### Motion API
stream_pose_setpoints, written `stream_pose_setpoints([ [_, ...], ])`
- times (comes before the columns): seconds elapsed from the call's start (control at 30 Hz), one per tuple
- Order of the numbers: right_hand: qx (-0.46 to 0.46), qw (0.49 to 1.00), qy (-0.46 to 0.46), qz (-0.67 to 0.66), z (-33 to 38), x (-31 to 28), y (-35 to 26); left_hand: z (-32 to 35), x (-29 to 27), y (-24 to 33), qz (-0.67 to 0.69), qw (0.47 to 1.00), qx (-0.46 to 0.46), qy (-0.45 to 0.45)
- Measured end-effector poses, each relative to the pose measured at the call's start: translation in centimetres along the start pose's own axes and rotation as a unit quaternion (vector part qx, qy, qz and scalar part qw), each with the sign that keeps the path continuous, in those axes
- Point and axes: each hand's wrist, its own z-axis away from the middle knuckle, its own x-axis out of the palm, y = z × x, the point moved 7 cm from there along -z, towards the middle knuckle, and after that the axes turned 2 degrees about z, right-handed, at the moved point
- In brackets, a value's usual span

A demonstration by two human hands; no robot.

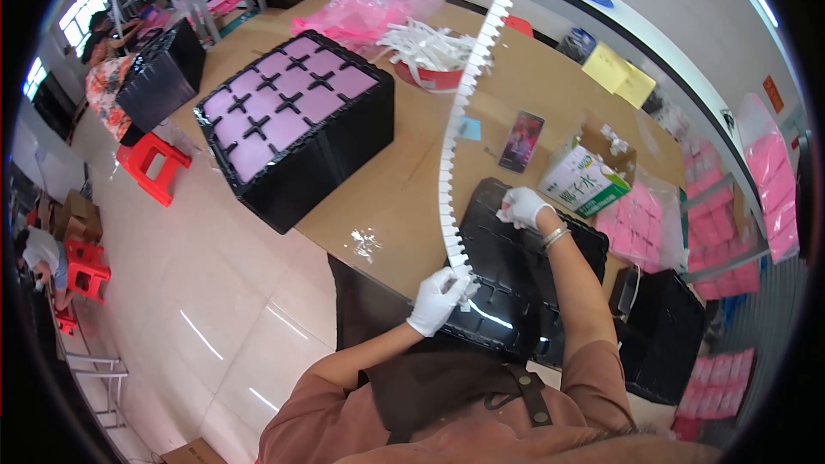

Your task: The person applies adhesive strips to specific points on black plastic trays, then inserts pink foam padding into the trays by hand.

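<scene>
Stools of red plastic (153,166) stand on the tiled floor at far left, with another person bent low near more of them; none of this touches your work.

Next right, on the brown cardboard-covered worktop (404,180), sits a black plastic crate filled with pink square cells (288,116), well apart from your hands. Behind it lie crumpled pink plastic bags (365,9) and a red bowl heaped with white strips (430,56).

Left hand (438,299), white-gloved: grip closed, pinching the lower end of the long white notched plastic strip (468,94). The strip rises from that pinch in a long curve up and away to the top of the view, its far end free in the air. It hangs just over the near left edge of the black moulded plastic tray (507,292) in front of you.

Judgement on handling: the strip looks thin and flexible, so keep your pinch close to the end and let the length hang in one smooth curve; a twist would likely turn the notches out of line with the tray's ribs. Steady the tray before pressing anything into it.

Right hand (522,206), white-gloved, wrist with a metal bangle: resting on the far part of the black tray, fingers curled around something small and white; I cannot tell what it is or how tightly the grip closes.

Further right: a dark phone (521,142), a green-and-white carton box (584,180), and stacks of pink pads (644,223).
</scene>
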Motion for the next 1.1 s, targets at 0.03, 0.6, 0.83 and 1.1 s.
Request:
stream_pose_setpoints([
  [0.03,0.006,1.0,0.022,-0.012,0.2,-0.2,-0.2,0.0,0.0,0.2,-0.003,1.0,0.006,-0.005],
  [0.6,-0.095,0.93,0.276,0.222,4.1,1.2,-2.0,0.2,0.0,0.0,-0.006,0.999,-0.023,0.028],
  [0.83,0.02,0.942,0.259,0.212,2.5,0.4,-2.4,0.2,0.6,1.1,0.004,0.999,-0.024,0.036],
  [1.1,-0.141,0.951,0.243,0.129,4.0,1.2,-1.8,0.2,0.2,0.5,-0.003,0.999,-0.012,0.03],
])
